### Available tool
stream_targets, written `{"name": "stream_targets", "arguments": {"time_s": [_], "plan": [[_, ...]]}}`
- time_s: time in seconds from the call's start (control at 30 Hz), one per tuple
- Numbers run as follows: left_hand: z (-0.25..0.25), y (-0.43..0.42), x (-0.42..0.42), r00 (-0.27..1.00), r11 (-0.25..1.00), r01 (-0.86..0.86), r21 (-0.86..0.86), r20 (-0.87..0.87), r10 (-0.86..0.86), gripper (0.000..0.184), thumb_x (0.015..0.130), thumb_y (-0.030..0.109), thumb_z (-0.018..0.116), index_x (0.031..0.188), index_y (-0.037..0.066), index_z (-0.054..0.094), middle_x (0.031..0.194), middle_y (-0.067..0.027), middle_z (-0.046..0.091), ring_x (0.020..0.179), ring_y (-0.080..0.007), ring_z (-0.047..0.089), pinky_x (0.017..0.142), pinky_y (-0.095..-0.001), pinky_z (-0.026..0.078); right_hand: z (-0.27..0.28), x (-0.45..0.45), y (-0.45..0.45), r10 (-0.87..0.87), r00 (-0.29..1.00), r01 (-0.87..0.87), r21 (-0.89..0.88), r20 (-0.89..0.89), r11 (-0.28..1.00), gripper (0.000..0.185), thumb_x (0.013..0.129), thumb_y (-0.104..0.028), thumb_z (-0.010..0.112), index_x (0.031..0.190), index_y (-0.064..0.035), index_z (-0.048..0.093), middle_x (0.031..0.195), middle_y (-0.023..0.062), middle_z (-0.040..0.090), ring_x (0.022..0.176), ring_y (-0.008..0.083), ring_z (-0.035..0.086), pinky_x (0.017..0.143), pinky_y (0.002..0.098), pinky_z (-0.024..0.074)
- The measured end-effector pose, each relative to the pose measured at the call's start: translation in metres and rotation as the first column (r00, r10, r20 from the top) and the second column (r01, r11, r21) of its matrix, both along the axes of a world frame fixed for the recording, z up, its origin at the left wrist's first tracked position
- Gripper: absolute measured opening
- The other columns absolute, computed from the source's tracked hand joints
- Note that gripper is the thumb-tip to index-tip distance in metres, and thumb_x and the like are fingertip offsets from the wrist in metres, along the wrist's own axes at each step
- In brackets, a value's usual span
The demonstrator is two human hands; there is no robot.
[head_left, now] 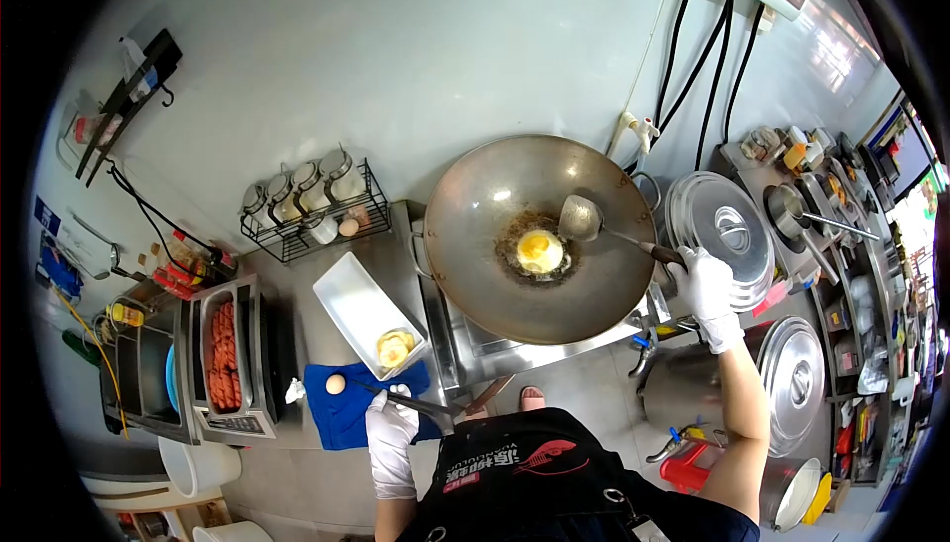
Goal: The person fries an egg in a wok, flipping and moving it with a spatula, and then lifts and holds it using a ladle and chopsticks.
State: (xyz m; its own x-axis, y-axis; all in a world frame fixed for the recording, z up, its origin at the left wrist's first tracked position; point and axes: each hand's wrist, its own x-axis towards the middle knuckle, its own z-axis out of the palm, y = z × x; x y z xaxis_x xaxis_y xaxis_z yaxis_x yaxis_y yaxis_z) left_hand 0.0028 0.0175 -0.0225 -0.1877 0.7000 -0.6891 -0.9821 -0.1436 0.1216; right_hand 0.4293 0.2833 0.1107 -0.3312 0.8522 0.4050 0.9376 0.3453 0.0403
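Observation:
My right hand (707, 290), in a white glove, is closed around the wooden handle of a wok spatula (580, 218). Its metal head rests inside a large wok (475, 186), just right of a fried egg (540, 252) with yellow yolk and browned bits around it. My gloved left hand (393, 431) is closed on a long dark narrow tool (427, 405) whose kind I cannot make out. Beside it, a whole egg (335, 384) lies on a blue cloth (327, 418). Fried eggs (396, 347) sit at the near end of a white rectangular tray (348, 292).
A wire rack (287, 241) with seasoning jars stands against the wall. At the left is a metal container of reddish sausage-like pieces (224, 354). Lidded pots (720, 230) stand right of the wok, with gas valves (643, 349) below. Crowded shelves (851, 295) line the right.

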Motion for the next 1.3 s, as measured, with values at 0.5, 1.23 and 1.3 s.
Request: {"name": "stream_targets", "arguments": {"time_s": [0.5,1.23,1.3], "plan": [[-0.004,-0.008,-0.003,0.999,0.999,-0.035,-0.025,-0.027,0.034,0.021,0.088,0.020,0.037,0.085,0.002,0.047,0.078,-0.0100,0.055,0.061,-0.0172,0.051,0.046,-0.0249,0.040,0.009,0.000,0.002,-0.001,0.999,0.002,-0.011,0.045,1.000,0.022,0.064,-0.024,0.066,0.075,-0.0057,0.061,0.061,0.0126,0.056,0.055,0.0289,0.057,0.050,0.0378,0.0449],[-0.006,-0.005,-0.002,1.000,0.999,0.023,0.022,-0.008,-0.023,0.020,0.088,0.020,0.037,0.087,0.002,0.046,0.078,-0.0092,0.055,0.066,-0.0174,0.054,0.048,-0.0244,0.042,0.028,0.001,-0.002,0.011,1.000,-0.009,-0.124,0.014,0.992,0.018,0.066,-0.025,0.065,0.072,-0.0078,0.062,0.062,0.0132,0.058,0.059,0.0296,0.059,0.054,0.0381,0.0456],[-0.006,-0.004,-0.001,1.000,1.000,0.002,-0.004,-0.012,-0.002,0.019,0.088,0.020,0.039,0.086,0.003,0.047,0.079,-0.0096,0.056,0.069,-0.0188,0.056,0.049,-0.0254,0.043,0.029,0.001,-0.002,0.016,1.000,-0.014,-0.138,0.014,0.990,0.018,0.066,-0.025,0.065,0.071,-0.0079,0.062,0.062,0.0133,0.058,0.060,0.0296,0.059,0.054,0.0382,0.0456]]}}
